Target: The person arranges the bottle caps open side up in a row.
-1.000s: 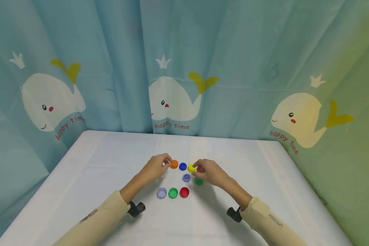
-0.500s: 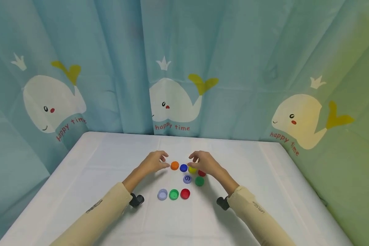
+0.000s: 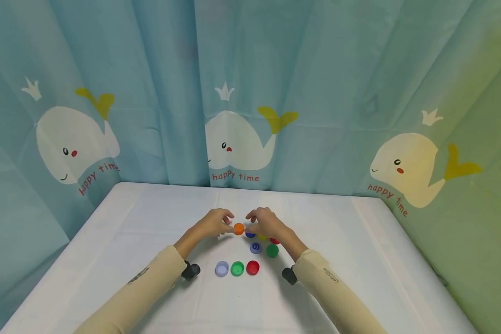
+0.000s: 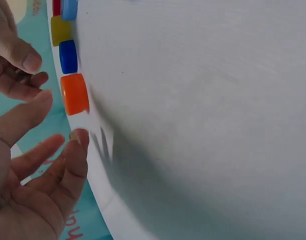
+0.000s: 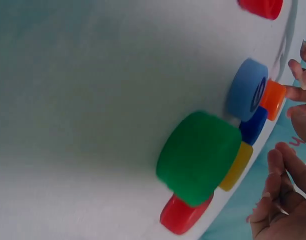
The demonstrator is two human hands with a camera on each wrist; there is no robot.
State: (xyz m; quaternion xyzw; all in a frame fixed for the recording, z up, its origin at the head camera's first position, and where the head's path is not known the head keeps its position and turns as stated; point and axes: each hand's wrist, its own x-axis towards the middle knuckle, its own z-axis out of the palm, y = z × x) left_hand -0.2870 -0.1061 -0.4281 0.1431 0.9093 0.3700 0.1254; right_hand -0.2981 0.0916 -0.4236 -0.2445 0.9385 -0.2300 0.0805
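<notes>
An orange bottle cap (image 3: 239, 229) stands at the left end of the back row of caps on the white table. My left hand (image 3: 213, 222) hovers beside it, thumb and fingers spread apart, the fingertips close to its edge. From the right, my right hand (image 3: 270, 223) reaches over the row with loosely bent fingers and nothing between them. It partly covers a dark blue cap (image 3: 250, 234), a yellow cap (image 3: 262, 236) and a red cap (image 3: 274, 241). In the left wrist view the orange cap (image 4: 75, 94) lies just beyond the left fingertips.
Before the back row sit a lilac cap (image 3: 255, 247) with a dark mark and a green cap (image 3: 272, 251). Nearer, hollow side up, are a lilac cap (image 3: 221, 268), a green cap (image 3: 237, 268) and a red cap (image 3: 253, 267). A whale-print curtain (image 3: 167, 116) hangs behind the table.
My right hand has moved left along the back row, from the red and yellow caps toward the orange one. My left hand stays near the orange cap, its fingers shifting slightly.
</notes>
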